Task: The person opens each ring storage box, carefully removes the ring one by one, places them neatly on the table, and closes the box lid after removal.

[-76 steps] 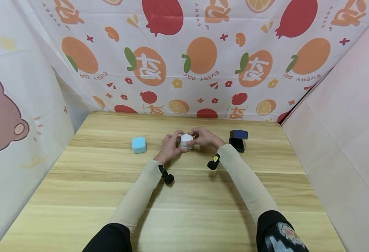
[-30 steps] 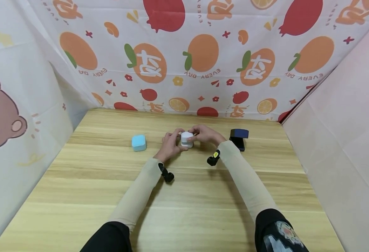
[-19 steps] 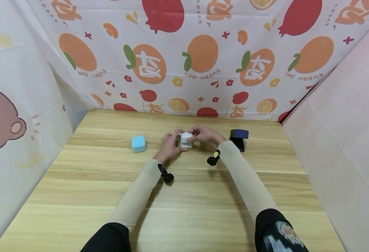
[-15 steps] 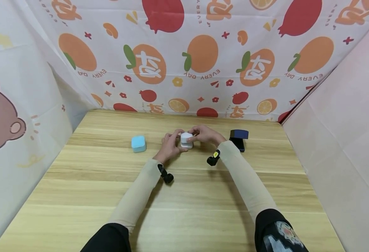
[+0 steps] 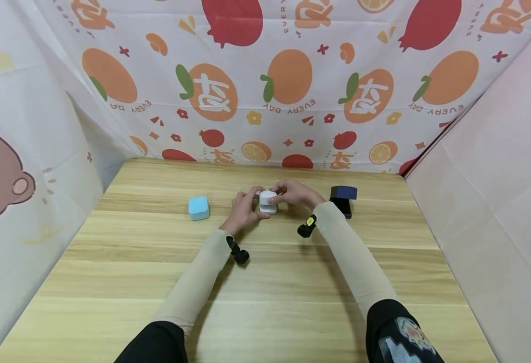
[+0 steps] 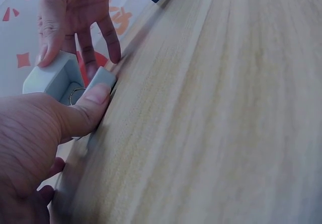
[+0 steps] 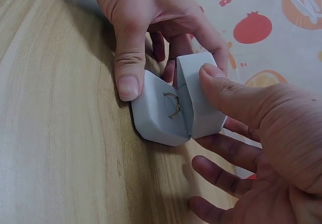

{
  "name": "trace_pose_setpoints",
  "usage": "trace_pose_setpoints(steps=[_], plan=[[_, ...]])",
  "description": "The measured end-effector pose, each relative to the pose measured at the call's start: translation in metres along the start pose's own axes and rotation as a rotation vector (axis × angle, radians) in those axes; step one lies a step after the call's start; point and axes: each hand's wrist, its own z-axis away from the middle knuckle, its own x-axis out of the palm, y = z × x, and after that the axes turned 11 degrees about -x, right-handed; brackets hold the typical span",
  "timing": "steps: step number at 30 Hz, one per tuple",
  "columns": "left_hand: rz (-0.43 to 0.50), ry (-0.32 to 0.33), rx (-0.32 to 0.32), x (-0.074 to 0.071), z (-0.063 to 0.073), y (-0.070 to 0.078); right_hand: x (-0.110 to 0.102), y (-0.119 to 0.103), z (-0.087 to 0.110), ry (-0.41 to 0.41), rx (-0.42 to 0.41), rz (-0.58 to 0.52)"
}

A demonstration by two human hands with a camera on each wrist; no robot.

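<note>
In the head view, a small white ring box stands at the middle of the table between both hands. Its lid is tilted up from the base, and a thin gold ring sits in the insert. My left hand grips the base, its thumb pressing the front edge. The lid is pinched by my right hand, thumb on its outer face; the other fingers of that hand spread loosely below it in the right wrist view.
A light blue box sits on the wooden table to the left. On the right is a dark blue ring box with its lid raised. A fruit-print cloth hangs behind the table's far edge.
Since the earliest frame, the gap between the white box's lid and base has widened. Over the last second both hands keep the same hold, with little visible movement.
</note>
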Motion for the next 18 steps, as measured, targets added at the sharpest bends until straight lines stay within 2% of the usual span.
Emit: trace_pose_setpoints(steps=[18], plan=[[0.007,-0.001,0.004,0.0004,-0.0003,-0.0005,-0.0007,0.0007,-0.0006,-0.005,0.014,-0.009]])
